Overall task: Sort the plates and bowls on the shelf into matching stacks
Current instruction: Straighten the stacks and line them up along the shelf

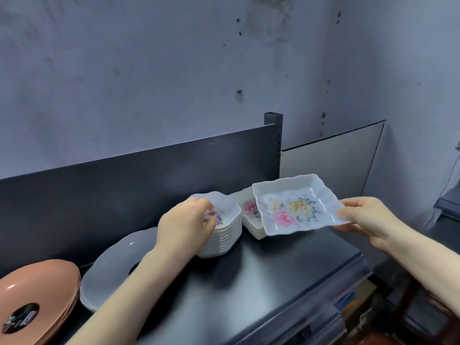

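1. The right hand (pixel 368 220) pinches the 4 o'clock corner of a square white glossy dish with a wavy rim and a pink-and-yellow flower print (pixel 298 202). The thumb lies on the rim and the fingers are underneath.
2. That dish is in the air above the dark matte shelf (pixel 273 275), hollow side up and tipped a little toward me. Being square, it has no clear long axis; its far free corner points to about 10 o'clock.
3. From where I stand, its 9 o'clock edge overlaps a stack of matching square flowered dishes (pixel 247 215) on the shelf. I can't tell whether they touch.
4. The left hand (pixel 186 222) curls over the near rim of the top piece in a stack of small white glossy dishes with scalloped rims (pixel 225 240). This stack stands just at 9 o'clock of the square stack.
5. The two hands are well apart, each on its own dish.
6. At 8 o'clock of the small stack, a large smooth white plate with a finely frilled edge (pixel 107 270) lies under the left forearm. Beyond it is a stack of salmon-pink round plates with a black round label (pixel 37 290).
7. A dark flat back panel (pixel 124 190) rises behind them, with a stained grey wall (pixel 149 70) above.
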`<state>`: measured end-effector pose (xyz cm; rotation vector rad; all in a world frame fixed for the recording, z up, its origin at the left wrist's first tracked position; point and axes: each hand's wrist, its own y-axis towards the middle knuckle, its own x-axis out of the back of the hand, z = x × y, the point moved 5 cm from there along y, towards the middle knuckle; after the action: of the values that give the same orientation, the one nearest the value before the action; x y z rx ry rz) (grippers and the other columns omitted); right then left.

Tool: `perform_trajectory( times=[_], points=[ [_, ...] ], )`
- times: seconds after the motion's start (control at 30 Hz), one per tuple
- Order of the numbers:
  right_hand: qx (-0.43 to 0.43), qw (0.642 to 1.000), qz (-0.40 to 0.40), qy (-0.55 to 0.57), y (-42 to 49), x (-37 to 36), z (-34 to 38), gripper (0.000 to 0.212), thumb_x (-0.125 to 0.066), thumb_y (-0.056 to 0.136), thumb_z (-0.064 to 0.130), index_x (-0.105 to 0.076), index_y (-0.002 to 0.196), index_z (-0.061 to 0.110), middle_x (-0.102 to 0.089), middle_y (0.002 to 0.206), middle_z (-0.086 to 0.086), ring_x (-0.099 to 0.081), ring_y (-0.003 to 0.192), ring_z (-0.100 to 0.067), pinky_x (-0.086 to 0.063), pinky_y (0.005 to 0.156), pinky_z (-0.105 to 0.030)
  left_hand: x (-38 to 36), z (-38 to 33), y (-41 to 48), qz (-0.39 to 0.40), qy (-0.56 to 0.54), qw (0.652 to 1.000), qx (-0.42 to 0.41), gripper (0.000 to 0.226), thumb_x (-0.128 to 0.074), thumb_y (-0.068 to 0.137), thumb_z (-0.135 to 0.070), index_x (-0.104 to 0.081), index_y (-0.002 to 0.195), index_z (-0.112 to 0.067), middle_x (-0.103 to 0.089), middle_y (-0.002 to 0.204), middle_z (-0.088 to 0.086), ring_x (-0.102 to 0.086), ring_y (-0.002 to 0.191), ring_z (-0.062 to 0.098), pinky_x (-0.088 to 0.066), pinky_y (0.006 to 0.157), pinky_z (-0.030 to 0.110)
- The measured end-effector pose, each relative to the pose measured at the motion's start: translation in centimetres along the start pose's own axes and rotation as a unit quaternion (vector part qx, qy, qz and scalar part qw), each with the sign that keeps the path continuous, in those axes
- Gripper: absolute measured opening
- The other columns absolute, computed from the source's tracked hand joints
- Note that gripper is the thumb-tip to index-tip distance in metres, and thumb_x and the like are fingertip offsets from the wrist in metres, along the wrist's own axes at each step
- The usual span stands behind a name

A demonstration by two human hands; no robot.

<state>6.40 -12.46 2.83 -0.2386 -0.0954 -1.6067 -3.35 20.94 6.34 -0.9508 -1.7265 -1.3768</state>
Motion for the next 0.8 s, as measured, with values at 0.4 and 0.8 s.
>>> perform_trajectory(
  times=[0.4, 0.8],
  points=[
    [0.121, 0.938, 0.036, -0.322, 12.4, -4.8, 0.6, 0.025, -0.055, 0.075, 0.003, -0.075, 0.088, 0.009, -0.074, 0.085, -0.014, -0.066, 0.077, -0.027, -0.053, 0.066, -0.037, -2.7, 0.4, 3.8, -0.007, 0.028, 0.996, 0.080, 0.026, -0.052, 0.086, -0.042, -0.061, 0.110, -0.037, -0.061, 0.108, -0.016, -0.059, 0.099, 0.006, -0.036, 0.065, 0.022],
    [0.178, 0.888, 0.212, -0.367, 16.1, -9.0, -1.4, 0.018, -0.055, 0.075, 0.005, -0.070, 0.082, 0.009, -0.071, 0.079, -0.010, -0.065, 0.082, -0.032, -0.039, 0.059, -0.032, -2.7, -0.9, -0.8, -0.091, -0.043, 0.959, 0.266, 0.046, -0.060, 0.084, -0.033, -0.053, 0.129, -0.026, -0.055, 0.128, -0.009, -0.055, 0.113, 0.015, -0.048, 0.087, 0.032]
  ],
)
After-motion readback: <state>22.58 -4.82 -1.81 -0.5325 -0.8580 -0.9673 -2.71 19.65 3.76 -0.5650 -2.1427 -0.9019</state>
